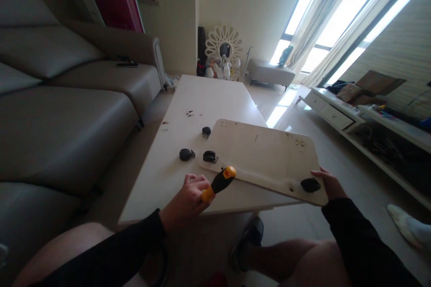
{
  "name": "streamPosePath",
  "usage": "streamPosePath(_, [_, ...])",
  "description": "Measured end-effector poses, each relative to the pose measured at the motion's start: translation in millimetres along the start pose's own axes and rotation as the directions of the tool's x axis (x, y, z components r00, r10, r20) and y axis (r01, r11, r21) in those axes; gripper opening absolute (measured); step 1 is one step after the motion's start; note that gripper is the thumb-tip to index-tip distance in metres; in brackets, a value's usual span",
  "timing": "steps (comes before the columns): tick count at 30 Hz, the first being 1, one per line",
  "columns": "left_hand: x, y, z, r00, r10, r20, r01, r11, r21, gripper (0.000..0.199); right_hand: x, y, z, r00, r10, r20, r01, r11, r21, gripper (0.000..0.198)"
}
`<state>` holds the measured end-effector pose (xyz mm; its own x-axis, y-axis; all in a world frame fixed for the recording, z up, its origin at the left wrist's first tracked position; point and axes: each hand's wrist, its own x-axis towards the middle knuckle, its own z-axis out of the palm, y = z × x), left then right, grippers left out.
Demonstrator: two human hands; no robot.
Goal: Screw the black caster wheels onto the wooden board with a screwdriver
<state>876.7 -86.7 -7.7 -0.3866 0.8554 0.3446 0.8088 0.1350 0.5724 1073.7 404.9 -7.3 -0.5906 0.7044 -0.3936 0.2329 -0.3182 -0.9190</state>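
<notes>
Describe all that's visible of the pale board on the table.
The board is a pale, thin rectangle with rounded corners, perhaps wood. Small dark holes or marks cluster at its two far corners, and a short dark line shows between them. Two black wheels sit on its upper face, at the near corners. It lies aslant over the table, its right end jutting past the edge, where the right hand grips it. Any slight tilt is unclear.

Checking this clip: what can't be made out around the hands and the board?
All in the head view:
Yellow-and-black round-handled tool: working end hidden by the left hand.
Right hand: some fingers hidden by the pale, flat, round-cornered board.
Board's underside: hidden by its upper face.
Small dark bits on the white rectangular table: too small to identify.
</notes>
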Motion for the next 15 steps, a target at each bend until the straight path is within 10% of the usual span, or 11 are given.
streamPosePath(15, [-19.6,11.3,9.6,0.996,0.044,0.082,-0.039,0.997,-0.061,0.020,55.6,6.5,47.7,0.994,0.100,-0.046,-0.102,0.994,-0.039,0.026])
